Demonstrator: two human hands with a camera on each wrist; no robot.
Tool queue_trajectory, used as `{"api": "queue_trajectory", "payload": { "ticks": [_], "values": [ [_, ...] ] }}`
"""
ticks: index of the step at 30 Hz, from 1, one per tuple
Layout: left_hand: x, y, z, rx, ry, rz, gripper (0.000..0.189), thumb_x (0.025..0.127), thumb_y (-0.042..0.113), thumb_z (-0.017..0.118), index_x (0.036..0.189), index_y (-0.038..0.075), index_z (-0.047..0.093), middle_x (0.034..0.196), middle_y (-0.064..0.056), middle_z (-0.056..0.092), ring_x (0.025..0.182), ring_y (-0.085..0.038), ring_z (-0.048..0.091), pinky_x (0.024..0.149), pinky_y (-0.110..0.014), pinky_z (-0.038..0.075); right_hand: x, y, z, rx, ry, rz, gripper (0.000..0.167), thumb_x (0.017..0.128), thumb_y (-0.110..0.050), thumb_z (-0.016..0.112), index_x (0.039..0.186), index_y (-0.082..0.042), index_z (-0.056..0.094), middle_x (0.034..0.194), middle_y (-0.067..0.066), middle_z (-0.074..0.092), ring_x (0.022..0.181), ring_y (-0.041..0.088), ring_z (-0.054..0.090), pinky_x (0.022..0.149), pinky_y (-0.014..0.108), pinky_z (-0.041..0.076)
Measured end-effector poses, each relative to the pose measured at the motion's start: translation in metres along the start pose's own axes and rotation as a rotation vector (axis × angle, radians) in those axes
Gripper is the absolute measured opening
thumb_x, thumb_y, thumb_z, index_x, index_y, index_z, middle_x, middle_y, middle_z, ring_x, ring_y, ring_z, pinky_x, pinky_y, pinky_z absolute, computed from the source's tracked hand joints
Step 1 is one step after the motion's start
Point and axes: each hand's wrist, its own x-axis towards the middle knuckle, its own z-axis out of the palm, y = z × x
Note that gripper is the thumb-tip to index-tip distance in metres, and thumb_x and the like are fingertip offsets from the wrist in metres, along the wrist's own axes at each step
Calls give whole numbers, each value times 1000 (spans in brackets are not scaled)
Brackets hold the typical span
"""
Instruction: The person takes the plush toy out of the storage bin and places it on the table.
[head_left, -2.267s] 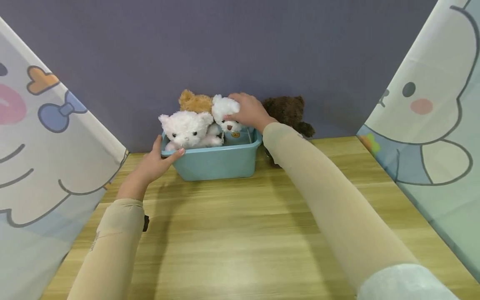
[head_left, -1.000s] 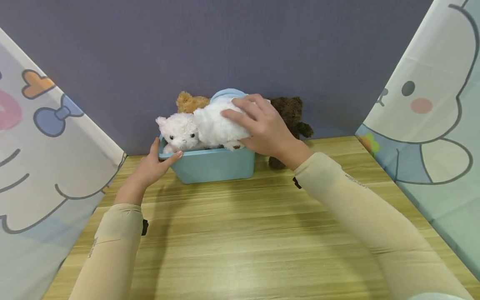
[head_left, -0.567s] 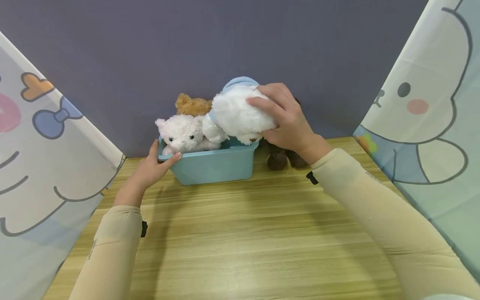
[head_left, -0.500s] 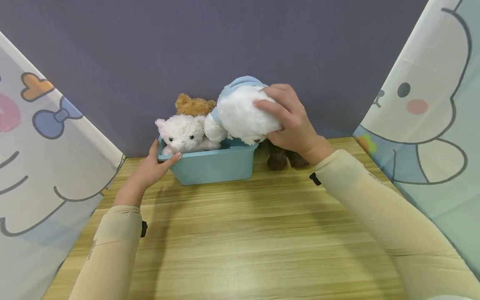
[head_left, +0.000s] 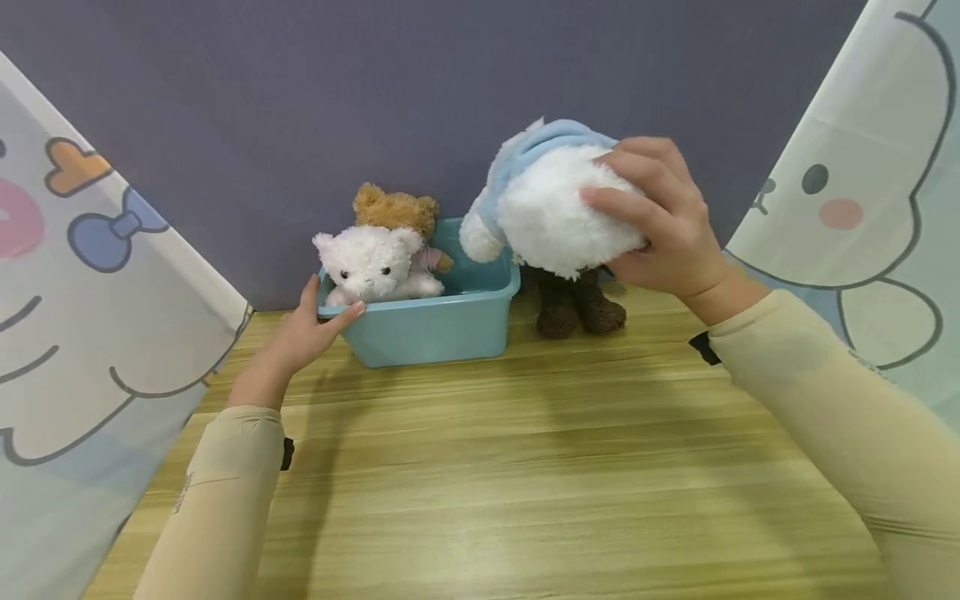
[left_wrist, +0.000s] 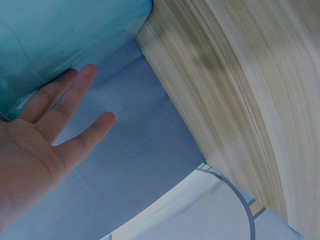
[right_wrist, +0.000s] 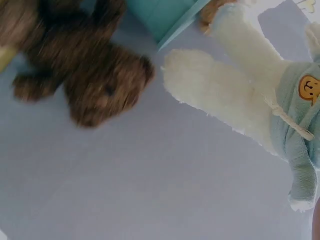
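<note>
My right hand [head_left: 678, 221] grips a white teddy bear [head_left: 566, 208] in a light blue hoodie, held by its head in the air right of the blue tub [head_left: 427, 333]. In the right wrist view, the bear's legs and the hoodie's yellow face patch show. My left hand [head_left: 300, 337] rests on the tub's left corner, thumb along the front rim. The left wrist view shows its fingers [left_wrist: 67, 102] straight and spread, touching the tub's outside. A pinkish-white plush cat [head_left: 371, 262] and a tan teddy bear [head_left: 397, 208] sit in the tub's left half.
A dark brown teddy bear [head_left: 573, 304] stands on the wooden table [head_left: 450, 467] right of the tub, partly hidden behind the held bear. A grey wall [head_left: 300, 108] rises behind. Cartoon-printed cloth panels [head_left: 840, 200] flank both sides.
My right hand has lifted the white bear out of the tub and carried it right and up, turning it over. The tan bear is now more visible. My left hand stays at the tub's corner.
</note>
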Motion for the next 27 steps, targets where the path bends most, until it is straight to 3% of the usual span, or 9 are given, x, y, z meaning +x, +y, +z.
{"api": "queue_trajectory", "payload": {
  "ticks": [10,15,23,27],
  "values": [
    [0,2,-2,3,2,-2,125,92,92,38,161,22,-39,174,-36,-2,155,-66,16,120,-80,27,9,3,-51,-76,-46,4,44,73,3,49,105,-6,77,110,22,74,97,55,56,97,55,53],
    [1,1,-2,-4,2,1,125,92,92,38,160,23,-39,174,-35,-5,156,-66,13,119,-81,27,7,8,-72,-114,-27,29,36,74,2,54,100,-5,78,105,24,74,94,57,56,99,53,55],
    [1,1,-2,-6,-2,3,125,91,93,38,160,23,-39,174,-36,-3,156,-65,14,119,-80,28,2,8,-109,-204,-179,148,27,80,-6,65,105,-4,75,109,28,71,100,60,55,114,31,48],
    [1,0,-1,0,-5,2,125,91,93,38,160,23,-40,174,-37,-3,155,-66,14,119,-80,28,-7,13,-120,-230,-220,176,28,80,-10,65,105,-3,75,108,29,71,100,60,55,114,29,46]
  ]
}}
